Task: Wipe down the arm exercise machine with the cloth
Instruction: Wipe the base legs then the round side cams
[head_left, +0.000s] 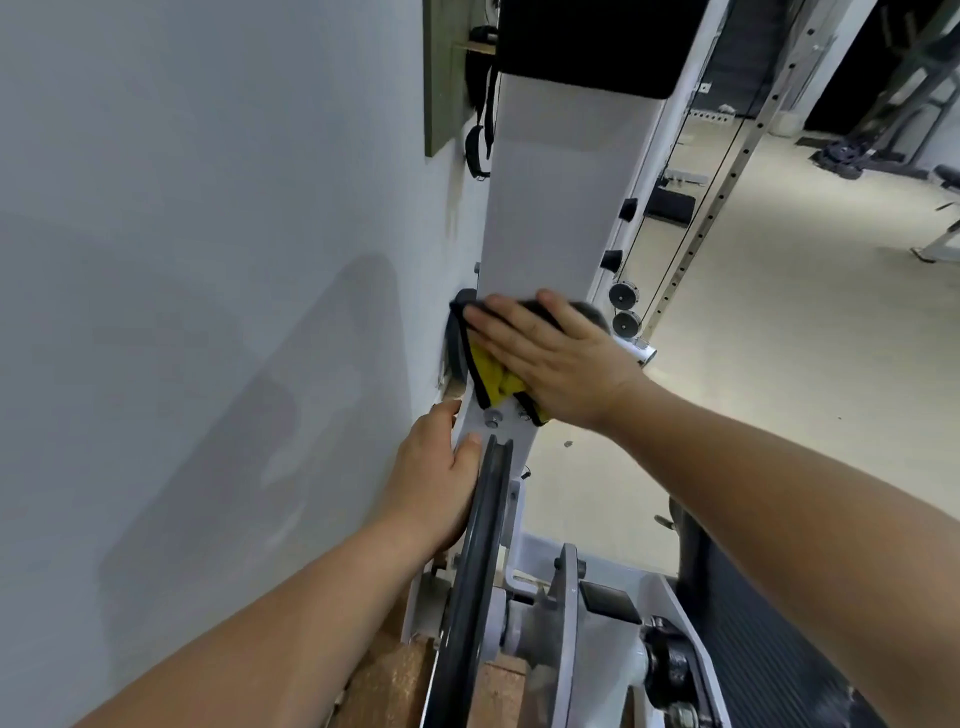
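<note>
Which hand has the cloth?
The right hand, pressing the yellow-and-black cloth flat on the white column; the left hand holds only the column's edge.

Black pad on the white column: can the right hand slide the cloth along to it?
Probably yes: the right hand presses the cloth flat on the column, whose bare face runs unobstructed to the black pad.

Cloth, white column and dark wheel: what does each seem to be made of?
The cloth: soft fabric, likely microfibre, yellow with black edging; it folds and bunches under the right hand. The white column: probably painted metal, smooth matte, flat faces with bolts. The dark wheel: hard, grooved rim, dull sheen; plastic or metal, unclear.
</note>
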